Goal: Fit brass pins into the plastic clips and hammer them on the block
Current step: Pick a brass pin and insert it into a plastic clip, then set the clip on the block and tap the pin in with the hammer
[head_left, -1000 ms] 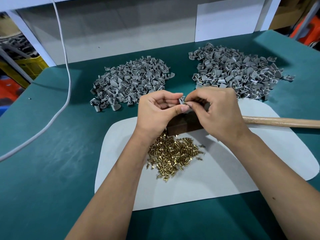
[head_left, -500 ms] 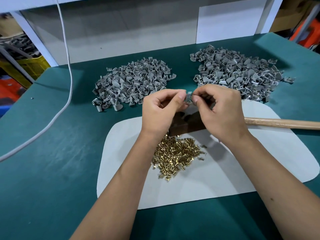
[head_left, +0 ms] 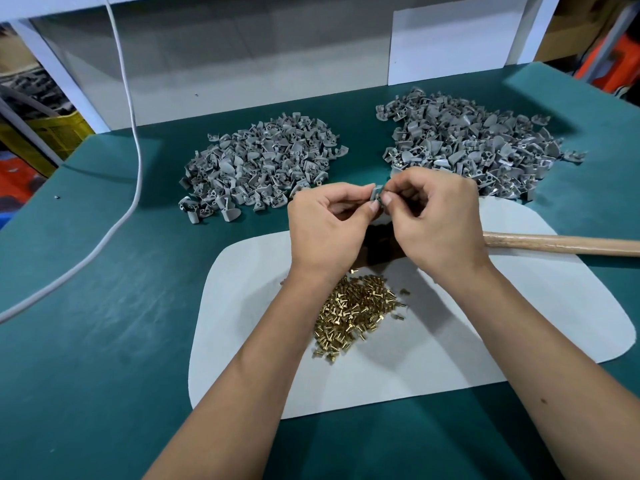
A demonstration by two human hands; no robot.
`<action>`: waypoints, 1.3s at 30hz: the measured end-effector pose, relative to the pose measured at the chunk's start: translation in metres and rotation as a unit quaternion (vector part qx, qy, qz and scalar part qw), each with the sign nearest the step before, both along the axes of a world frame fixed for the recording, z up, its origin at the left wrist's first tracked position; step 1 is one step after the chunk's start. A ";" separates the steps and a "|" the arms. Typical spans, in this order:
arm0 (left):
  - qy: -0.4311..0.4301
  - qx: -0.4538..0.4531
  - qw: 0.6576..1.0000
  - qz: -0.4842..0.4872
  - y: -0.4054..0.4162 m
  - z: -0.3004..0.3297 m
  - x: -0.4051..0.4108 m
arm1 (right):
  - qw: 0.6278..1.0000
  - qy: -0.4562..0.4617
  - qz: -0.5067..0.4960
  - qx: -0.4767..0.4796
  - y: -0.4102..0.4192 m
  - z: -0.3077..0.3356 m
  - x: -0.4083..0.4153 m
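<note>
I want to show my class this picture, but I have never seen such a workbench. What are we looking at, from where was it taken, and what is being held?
There is no machine here: a person works with bare hands, filmed by a camera worn on the head, looking down. The left hand and right hand together pinch one small grey plastic clip; that is the grip. On the green table lies a white mat with a heap of small brass pins. Behind are two piles of grey plastic clips. A dark block sits mostly hidden under the hands, and a wooden hammer handle lies to the right.
</note>
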State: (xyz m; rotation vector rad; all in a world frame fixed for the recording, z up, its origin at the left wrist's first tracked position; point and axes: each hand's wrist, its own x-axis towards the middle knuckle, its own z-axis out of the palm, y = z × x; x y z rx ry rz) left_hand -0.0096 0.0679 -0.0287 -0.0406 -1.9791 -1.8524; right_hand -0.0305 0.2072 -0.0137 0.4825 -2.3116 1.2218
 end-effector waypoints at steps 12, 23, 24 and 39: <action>0.007 -0.086 0.996 0.008 -0.002 -0.003 0.001 | 0.999 -0.043 0.012 0.020 0.001 0.004 -0.001; 0.031 -0.209 0.977 0.037 -0.008 0.005 0.004 | 0.937 -0.190 0.049 0.289 0.079 0.040 -0.029; 0.023 -0.212 0.976 0.038 -0.010 0.006 0.004 | 0.918 -0.214 0.056 0.329 0.087 0.040 -0.030; 0.001 -0.267 0.964 -0.002 -0.028 -0.004 -0.005 | 0.941 -0.206 0.067 0.261 0.100 0.039 -0.027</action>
